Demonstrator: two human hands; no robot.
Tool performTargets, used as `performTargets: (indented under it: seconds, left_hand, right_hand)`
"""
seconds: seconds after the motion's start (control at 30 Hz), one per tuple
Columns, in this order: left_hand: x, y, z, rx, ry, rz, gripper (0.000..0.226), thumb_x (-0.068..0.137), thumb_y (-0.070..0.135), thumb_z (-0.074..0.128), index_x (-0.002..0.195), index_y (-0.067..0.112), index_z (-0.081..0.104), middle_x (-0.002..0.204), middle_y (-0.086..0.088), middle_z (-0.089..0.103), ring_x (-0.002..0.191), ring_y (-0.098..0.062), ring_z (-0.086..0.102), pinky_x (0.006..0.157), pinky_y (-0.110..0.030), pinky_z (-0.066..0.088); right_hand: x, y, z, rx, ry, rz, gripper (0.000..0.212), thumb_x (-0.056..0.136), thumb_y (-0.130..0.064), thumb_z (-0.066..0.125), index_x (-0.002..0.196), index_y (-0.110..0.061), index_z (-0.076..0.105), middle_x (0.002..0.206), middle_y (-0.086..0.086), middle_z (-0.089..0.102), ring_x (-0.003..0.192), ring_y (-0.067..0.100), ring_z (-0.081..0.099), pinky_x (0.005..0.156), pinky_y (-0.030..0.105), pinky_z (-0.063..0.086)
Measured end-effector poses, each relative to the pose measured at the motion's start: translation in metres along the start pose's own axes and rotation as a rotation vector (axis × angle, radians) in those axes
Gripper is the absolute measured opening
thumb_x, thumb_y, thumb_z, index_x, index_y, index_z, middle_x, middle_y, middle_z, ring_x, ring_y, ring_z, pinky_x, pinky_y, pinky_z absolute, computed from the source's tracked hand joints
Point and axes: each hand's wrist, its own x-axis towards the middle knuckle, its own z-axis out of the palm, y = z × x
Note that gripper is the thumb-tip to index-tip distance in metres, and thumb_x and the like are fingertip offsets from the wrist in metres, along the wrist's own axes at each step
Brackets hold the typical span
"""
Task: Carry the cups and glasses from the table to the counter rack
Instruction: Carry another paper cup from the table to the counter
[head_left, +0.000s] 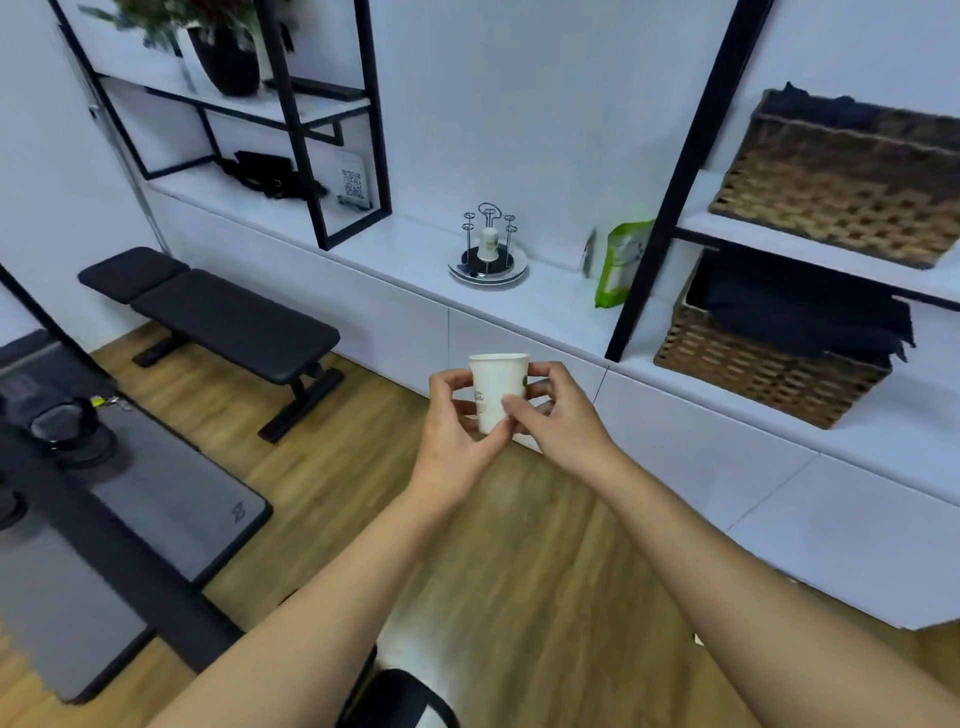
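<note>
A white paper cup (493, 384) with a small green print is held upright in front of me, over the wooden floor. My left hand (457, 431) grips its lower left side and my right hand (553, 415) pinches its right side. On the white counter (550, 306) beyond stands a wire cup rack (488, 249) on a round tray. One white cup (488, 244) hangs upside down on a peg of the rack. The table is out of view.
A black padded bench (223, 317) stands on the floor at left, with a grey mat (156, 488) nearer. A green pouch (621, 262) leans by a black shelf post (670, 197). Two wicker baskets (769, 364) sit at right.
</note>
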Motion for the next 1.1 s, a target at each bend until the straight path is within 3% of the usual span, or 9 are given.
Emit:
performTargets:
  seconds: [0.07,0.2,0.3,0.37,0.47,0.73,0.9,0.97,1.1]
  left_hand:
    - [0.028,0.001,0.015,0.004,0.031,-0.014,0.056,0.080,0.044,0.077,0.123,0.030,0.044,0.123,0.015,0.058,0.099,-0.001,0.064,0.076,-0.013,0.051]
    - [0.092,-0.005,0.034,0.030,0.061,-0.023,0.050,0.081,0.043,0.077,0.119,0.039,0.044,0.125,0.013,0.060,0.103,0.000,0.062,0.078,-0.016,0.052]
    - [0.142,-0.011,0.039,0.064,0.047,0.003,0.054,0.087,0.032,0.079,0.129,0.030,0.046,0.135,0.013,0.053,0.105,-0.004,0.061,0.084,-0.023,0.055]
    - [0.186,-0.020,0.041,0.095,0.034,0.020,0.057,0.088,0.028,0.080,0.134,0.024,0.047,0.139,0.011,0.051,0.105,-0.006,0.062,0.082,-0.020,0.054]
    - [0.257,-0.037,0.037,0.110,-0.011,0.001,0.059,0.087,0.023,0.081,0.137,0.025,0.049,0.139,0.009,0.051,0.105,-0.009,0.063,0.076,-0.013,0.052]
    - [0.440,-0.088,0.009,0.175,-0.074,-0.014,0.047,0.093,0.007,0.069,0.137,0.019,0.057,0.142,0.004,0.050,0.093,-0.002,0.065,0.077,-0.012,0.052]
    - [0.537,-0.130,0.003,0.095,-0.059,-0.169,0.037,0.099,0.011,0.064,0.133,0.025,0.061,0.124,-0.001,0.067,0.083,-0.005,0.071,0.078,-0.019,0.057]
    - [0.572,-0.147,0.005,0.085,-0.054,-0.216,0.032,0.101,0.014,0.063,0.132,0.022,0.064,0.113,-0.004,0.073,0.087,-0.012,0.073,0.081,-0.022,0.058]
    - [0.640,-0.178,0.011,0.087,-0.046,-0.225,0.019,0.103,0.015,0.061,0.120,0.021,0.066,0.117,0.003,0.072,0.094,-0.020,0.071,0.082,-0.026,0.058]
  right_hand:
    - [0.033,0.004,-0.014,0.024,-0.020,-0.010,0.043,0.090,-0.032,0.072,0.125,-0.025,0.048,0.111,-0.002,0.065,0.084,0.022,0.071,0.085,0.045,0.058]
    - [0.104,0.004,-0.028,0.078,-0.011,-0.052,0.040,0.090,-0.030,0.073,0.114,-0.025,0.042,0.111,-0.001,0.063,0.071,0.014,0.070,0.073,0.036,0.060]
    - [0.156,0.006,-0.031,0.072,0.026,-0.087,0.034,0.092,-0.030,0.071,0.107,-0.021,0.042,0.111,0.000,0.059,0.082,0.026,0.069,0.077,0.044,0.060]
    - [0.200,0.006,-0.030,0.105,0.033,-0.104,0.031,0.093,-0.027,0.070,0.103,-0.020,0.042,0.110,0.003,0.054,0.094,0.035,0.066,0.068,0.037,0.060]
    - [0.269,0.005,-0.026,0.131,0.069,-0.116,0.026,0.095,-0.022,0.068,0.103,-0.021,0.043,0.108,0.007,0.053,0.093,0.035,0.064,0.055,0.021,0.054]
    - [0.444,-0.001,0.002,0.197,0.049,-0.036,0.014,0.099,-0.022,0.061,0.112,-0.021,0.060,0.109,-0.003,0.061,0.103,0.028,0.068,0.076,0.040,0.063]
    - [0.537,0.010,0.016,0.171,-0.047,0.050,0.037,0.101,-0.021,0.059,0.137,-0.017,0.057,0.118,-0.001,0.061,0.085,0.024,0.072,0.081,0.037,0.062]
    - [0.574,0.018,0.017,0.123,-0.060,0.064,0.037,0.102,-0.015,0.055,0.138,-0.015,0.058,0.112,0.001,0.063,0.084,0.025,0.070,0.080,0.036,0.062]
    - [0.647,0.034,0.021,0.047,-0.063,0.067,0.034,0.101,-0.016,0.056,0.134,-0.016,0.063,0.101,-0.001,0.069,0.085,0.025,0.071,0.074,0.039,0.063]
